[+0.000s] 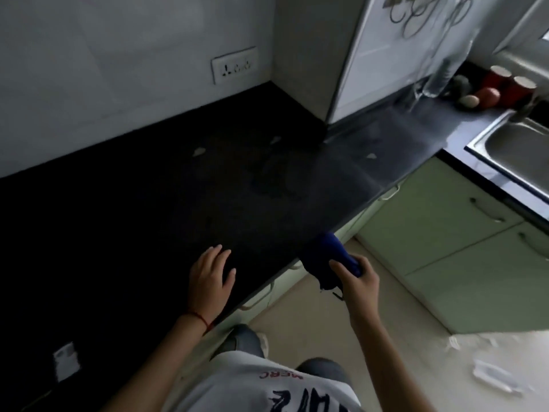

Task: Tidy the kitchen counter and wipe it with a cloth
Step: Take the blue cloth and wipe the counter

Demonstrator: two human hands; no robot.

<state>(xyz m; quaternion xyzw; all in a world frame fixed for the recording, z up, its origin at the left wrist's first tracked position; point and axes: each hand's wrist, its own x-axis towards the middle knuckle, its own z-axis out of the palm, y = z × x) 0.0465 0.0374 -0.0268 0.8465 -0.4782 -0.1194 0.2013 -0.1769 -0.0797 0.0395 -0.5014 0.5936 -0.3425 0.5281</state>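
A black kitchen counter [154, 209] runs from the lower left to the sink at the right. My left hand [211, 278] rests flat on the counter near its front edge, fingers spread, holding nothing. My right hand [358, 282] hangs just off the front edge and grips a bunched blue cloth [325, 258], whose far end touches the counter's edge. A few small pale scraps [198, 151] lie on the dark surface further back.
A steel sink [514, 150] is set in the counter at right. Behind it stand two red cups [508, 81], round fruit-like items [487, 98] and a clear bottle [439, 75]. A wall socket [234, 66] sits above the counter. Green cabinets [445, 233] lie below.
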